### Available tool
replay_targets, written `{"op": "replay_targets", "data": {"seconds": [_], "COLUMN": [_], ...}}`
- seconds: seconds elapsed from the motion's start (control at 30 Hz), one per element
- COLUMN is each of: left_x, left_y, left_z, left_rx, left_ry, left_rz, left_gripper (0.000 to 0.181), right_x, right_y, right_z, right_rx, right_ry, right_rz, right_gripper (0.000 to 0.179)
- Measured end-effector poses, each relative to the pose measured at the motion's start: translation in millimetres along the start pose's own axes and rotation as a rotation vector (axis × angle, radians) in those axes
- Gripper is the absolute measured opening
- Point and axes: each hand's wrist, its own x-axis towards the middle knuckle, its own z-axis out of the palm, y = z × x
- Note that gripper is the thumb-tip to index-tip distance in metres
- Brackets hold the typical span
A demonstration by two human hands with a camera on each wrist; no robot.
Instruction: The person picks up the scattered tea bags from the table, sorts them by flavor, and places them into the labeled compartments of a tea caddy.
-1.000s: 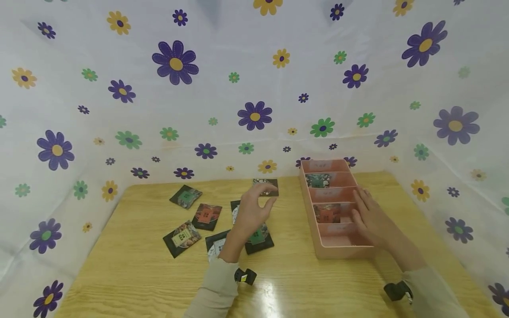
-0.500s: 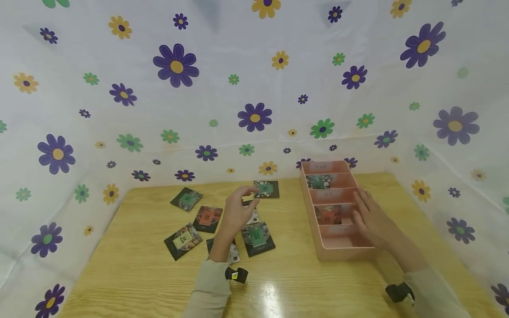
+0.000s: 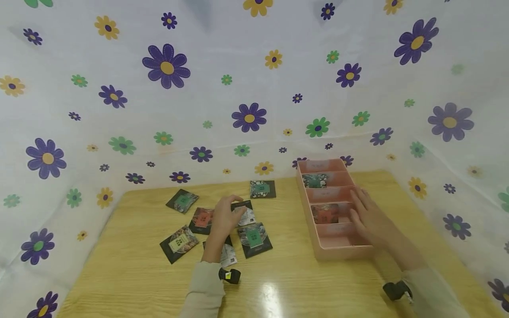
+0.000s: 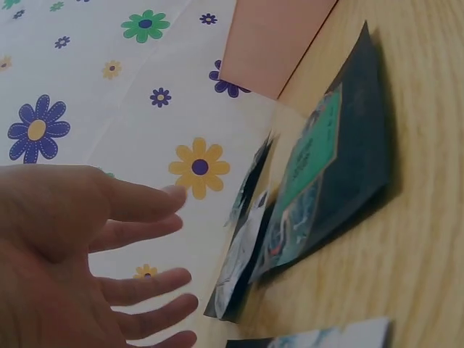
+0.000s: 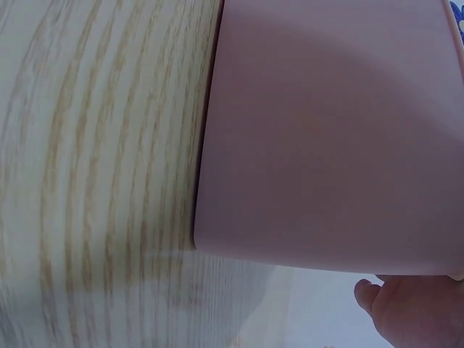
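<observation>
My left hand hovers over the flat dark packets with its fingers loosely bent and holding nothing. A silvery-white packet lies just beside its fingertips; the left wrist view shows a gap between the fingers and that packet. Closer to me is a green-labelled packet. Under the left wrist, another white packet is partly covered. My right hand rests on the right rim of a pink divided box, fingers extended. Inside the box are a green-labelled packet and a red-labelled packet in separate compartments.
On the wooden table also lie a red packet, a yellow-labelled packet, a green packet and one more green packet at the back. Flowered cloth encloses the table behind and at the sides.
My left hand has moved left and toward me, away from the back green packet, to above the silvery-white one. The right hand stays on the box rim.
</observation>
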Motion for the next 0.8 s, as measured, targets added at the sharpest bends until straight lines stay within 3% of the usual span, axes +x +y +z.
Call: {"op": "replay_targets", "data": {"seconds": [0.13,0.27,0.43,0.67,0.8], "left_x": [-6.9,-8.1,-3.2,1.8,2.2], "left_y": [-6.1,-9.1,-9.2,-5.9,-7.9], "left_z": [3.2,7.0,10.0,15.9,16.5], "left_rx": [0.059,0.076,0.08,0.153,0.085], "left_ry": [-0.033,-0.058,-0.056,-0.037,-0.032], "left_rz": [-0.1,-0.149,-0.15,-0.146,-0.162], "left_gripper": [0.031,0.027,0.027,0.039,0.044], "right_x": [-0.2,-1.8,0.0,3.1,3.0], "right_y": [-4.0,-4.1,-0.5,-0.4,0.0], "right_z": [2.9,5.5,4.5,0.4,0.0], "right_rx": [0.001,-0.005,-0.005,-0.016,-0.021], "right_ry": [-0.021,-0.019,-0.015,-0.031,-0.021], "right_rz": [0.016,0.03,0.033,0.042,0.033], "right_gripper": [0.06,0.06,0.06,0.061,0.06]}}
